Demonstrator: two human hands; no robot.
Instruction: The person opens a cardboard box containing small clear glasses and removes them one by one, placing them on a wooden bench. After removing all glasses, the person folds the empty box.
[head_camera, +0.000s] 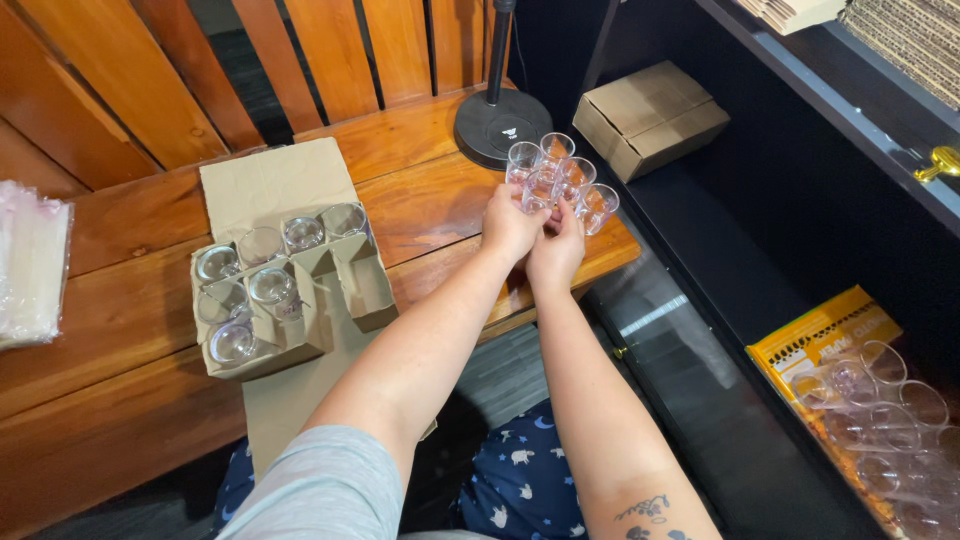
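the left hand (510, 225) and right hand (556, 245) sit side by side, knuckles up, fingers curled forward around the near edge of a cluster of small clear glasses (560, 175). both look partly closed on the nearest glass or two, though the fingertips are hidden behind the glass, so how firm the hold is i cannot tell. the step in hand looks like gathering or straightening the cluster. a next move would call for a light, even pinch, since the glasses touch each other and stand close to the edge of the wooden table (430, 200).

the glasses are stemless, see-through and upright, about six of them, packed rim to rim just beyond the fingers.

to the left of the hands lies an open cardboard box (290, 290) with dividers, more glasses in it. beyond the cluster stands a round black lamp base (500, 125); to its right, a closed small carton (650, 118).
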